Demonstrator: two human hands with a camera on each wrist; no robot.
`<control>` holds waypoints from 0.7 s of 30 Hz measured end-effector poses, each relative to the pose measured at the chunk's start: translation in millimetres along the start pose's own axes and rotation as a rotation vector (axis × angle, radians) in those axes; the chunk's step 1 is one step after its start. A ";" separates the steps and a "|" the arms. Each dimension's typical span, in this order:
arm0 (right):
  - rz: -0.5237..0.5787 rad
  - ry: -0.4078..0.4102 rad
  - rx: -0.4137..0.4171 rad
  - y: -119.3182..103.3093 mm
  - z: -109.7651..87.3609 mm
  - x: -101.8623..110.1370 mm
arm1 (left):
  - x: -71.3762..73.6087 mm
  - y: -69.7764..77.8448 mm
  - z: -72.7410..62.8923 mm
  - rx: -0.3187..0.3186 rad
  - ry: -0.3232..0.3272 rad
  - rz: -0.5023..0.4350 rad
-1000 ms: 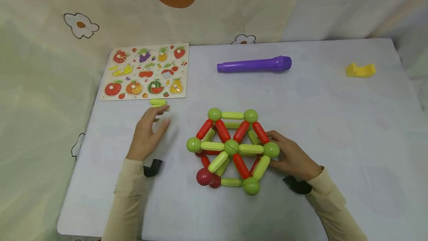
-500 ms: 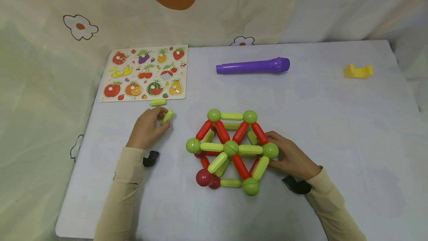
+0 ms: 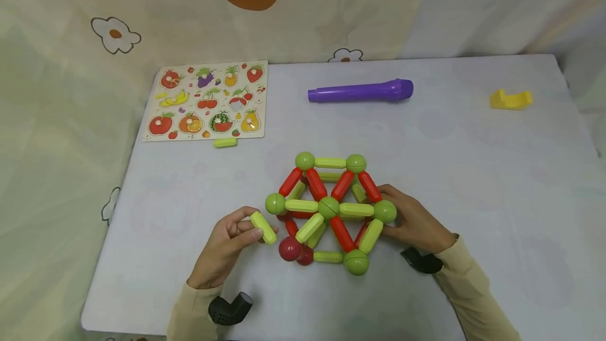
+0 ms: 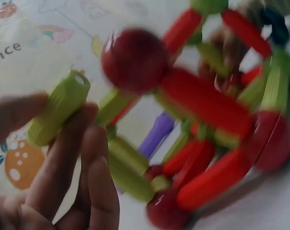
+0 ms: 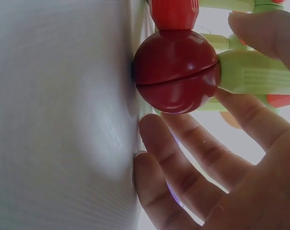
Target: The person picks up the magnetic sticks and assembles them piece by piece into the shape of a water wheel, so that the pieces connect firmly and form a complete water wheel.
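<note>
A lattice of green and red magnetic sticks and balls (image 3: 329, 208) stands on the table. My left hand (image 3: 229, 246) pinches a loose light-green magnetic stick (image 3: 263, 227) between thumb and fingers, just left of the lattice's red ball (image 3: 290, 249). In the left wrist view that stick (image 4: 59, 109) tilts upward, its end apart from the lattice. My right hand (image 3: 416, 222) holds the lattice's right side; its fingertips are partly hidden behind it in the head view. The right wrist view has thumb and index finger on either side of a green stick (image 5: 260, 72), beside a dark red ball (image 5: 177, 72).
Another light-green stick (image 3: 225, 142) lies at the lower edge of a fruit puzzle board (image 3: 258, 99). A purple toy microphone (image 3: 360, 91) lies behind the lattice. A yellow notched block (image 3: 511, 100) sits at the far right.
My left hand picked up one of the two loose green sticks by the puzzle board and brought it toward me and rightward, beside the lattice. My right hand has stayed in place.
</note>
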State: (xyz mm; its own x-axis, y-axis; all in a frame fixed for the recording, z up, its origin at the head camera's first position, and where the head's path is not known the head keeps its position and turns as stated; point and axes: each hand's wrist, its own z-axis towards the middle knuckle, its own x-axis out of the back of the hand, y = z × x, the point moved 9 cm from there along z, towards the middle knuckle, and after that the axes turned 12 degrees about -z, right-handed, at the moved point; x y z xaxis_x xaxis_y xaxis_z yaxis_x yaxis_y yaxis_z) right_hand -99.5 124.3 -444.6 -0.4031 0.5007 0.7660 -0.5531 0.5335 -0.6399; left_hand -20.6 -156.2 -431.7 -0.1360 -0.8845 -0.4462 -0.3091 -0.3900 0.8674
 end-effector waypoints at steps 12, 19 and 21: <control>0.011 0.000 0.013 1.4 0.0 -0.8 | -22.8 -23.8 9.3 0.113 -0.009 0.053; 0.022 -0.001 0.007 2.1 0.2 0.4 | -27.2 -27.1 10.8 0.108 -0.008 0.064; 0.024 0.001 0.007 2.2 0.0 0.9 | -29.4 -26.5 11.2 0.095 -0.013 0.080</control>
State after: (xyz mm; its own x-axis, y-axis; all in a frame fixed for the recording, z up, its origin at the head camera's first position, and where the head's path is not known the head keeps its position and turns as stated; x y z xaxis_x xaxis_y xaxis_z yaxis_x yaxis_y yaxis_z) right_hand -101.1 126.0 -445.3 -0.4155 0.5142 0.7503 -0.5486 0.5162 -0.6576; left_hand -19.0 -117.0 -444.0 -0.1760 -0.9084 -0.3793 -0.3839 -0.2915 0.8761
